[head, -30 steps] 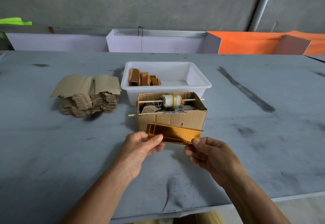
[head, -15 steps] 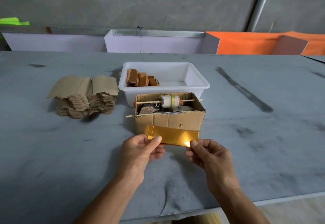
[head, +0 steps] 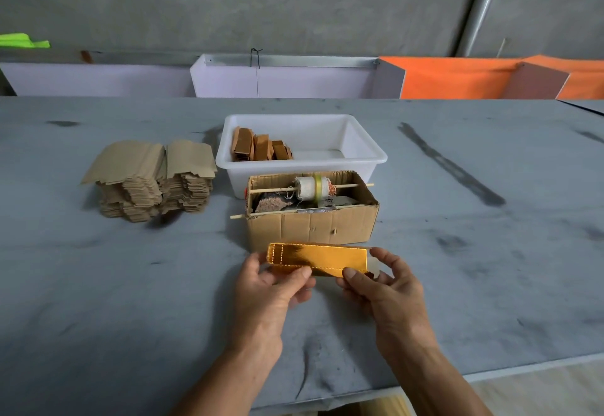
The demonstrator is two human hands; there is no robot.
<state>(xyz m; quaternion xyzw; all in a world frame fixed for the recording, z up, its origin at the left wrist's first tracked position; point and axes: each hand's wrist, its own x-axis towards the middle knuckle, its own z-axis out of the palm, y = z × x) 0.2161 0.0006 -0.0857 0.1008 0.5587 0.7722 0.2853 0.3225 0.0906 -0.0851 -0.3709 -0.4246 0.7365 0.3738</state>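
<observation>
A shiny gold card blank [head: 318, 258] with dotted fold lines is held flat-on above the grey table [head: 98, 285], just in front of a cardboard box [head: 313, 227]. My left hand [head: 271, 288] pinches its left lower edge between thumb and fingers. My right hand [head: 385, 285] pinches its right end, thumb on the lower edge. The card is partly folded along its length into a long shape.
The cardboard box holds a spool of thread [head: 312, 187] on a stick and scraps. Behind it a white plastic tub [head: 362, 157] contains several folded brown pieces [head: 260, 147]. A stack of flat tan card blanks [head: 150, 180] lies at the left.
The gold card has turned to face me more squarely and its lower flap has folded. Both hands shifted slightly along its bottom edge.
</observation>
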